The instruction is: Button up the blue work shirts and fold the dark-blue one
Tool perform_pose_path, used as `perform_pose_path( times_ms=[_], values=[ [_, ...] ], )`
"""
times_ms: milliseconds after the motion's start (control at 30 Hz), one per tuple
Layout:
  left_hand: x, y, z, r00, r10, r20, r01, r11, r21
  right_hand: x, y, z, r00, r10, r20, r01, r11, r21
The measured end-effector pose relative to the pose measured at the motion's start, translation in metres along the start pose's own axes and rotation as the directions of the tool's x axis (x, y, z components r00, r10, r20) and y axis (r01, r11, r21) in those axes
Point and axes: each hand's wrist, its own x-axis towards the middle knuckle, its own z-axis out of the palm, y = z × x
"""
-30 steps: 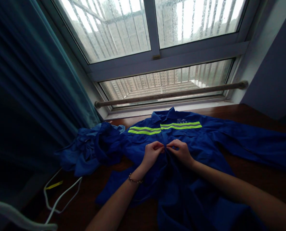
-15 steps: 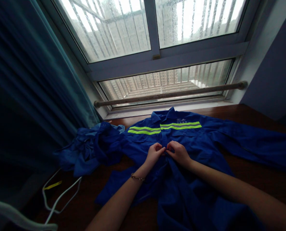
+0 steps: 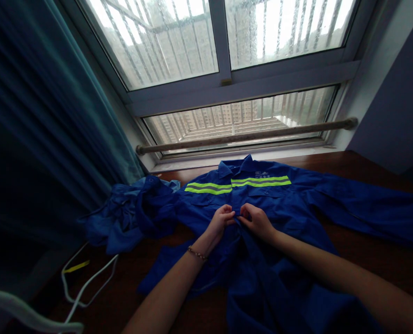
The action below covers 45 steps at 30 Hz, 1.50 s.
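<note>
A blue work jacket (image 3: 279, 202) with yellow-green reflective stripes across the chest lies spread out, its collar toward the window and one sleeve stretched to the right. At the middle of its front, below the stripes, my left hand (image 3: 223, 218) pinches the left side of the front opening. Just beside it, my right hand (image 3: 257, 219) grips the edge of the other front panel between thumb and fingers. The fingertips of both hands almost meet. Any button under them is hidden. Below my hands the lower part of the jacket is bunched in dark folds.
Crumpled blue cloth (image 3: 123, 211) lies at the left by the curtain (image 3: 70, 102). A white bent-wire hanger (image 3: 88, 290) with a yellow strip is at the lower left. Behind the brown wooden surface (image 3: 334, 162), a rail (image 3: 248, 138) crosses the window.
My left hand has shifted slightly to the left, leaving a small gap between it and my right hand. The right hand and the jacket have hardly moved.
</note>
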Motion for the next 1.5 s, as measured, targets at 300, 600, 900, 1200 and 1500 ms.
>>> perform_pose_path(
  times_ms=[300, 600, 900, 1200, 1500],
  values=[
    [0.002, -0.005, -0.003, 0.998, 0.026, 0.064, -0.024, 0.999, -0.022, 0.002, 0.003, -0.001, 0.999, 0.043, 0.031, -0.048, 0.985, 0.166],
    [-0.003, -0.004, 0.005, 0.989, 0.109, 0.104, -0.121, 0.987, 0.110, 0.008, 0.013, 0.000, 0.990, 0.120, 0.068, -0.133, 0.966, 0.224],
    [0.007, -0.009, -0.003, 0.958, 0.227, 0.177, -0.282, 0.864, 0.416, 0.013, 0.017, 0.000, 0.948, 0.287, 0.135, -0.316, 0.886, 0.340],
    [0.047, -0.002, -0.021, 0.917, 0.391, 0.073, -0.341, 0.680, 0.649, -0.003, -0.024, -0.007, 0.812, 0.423, 0.402, -0.490, 0.869, 0.076],
    [0.066, 0.010, -0.020, 0.942, 0.336, 0.020, -0.262, 0.695, 0.670, -0.030, -0.019, 0.001, 0.905, 0.306, 0.296, -0.350, 0.931, 0.106]
  ],
)
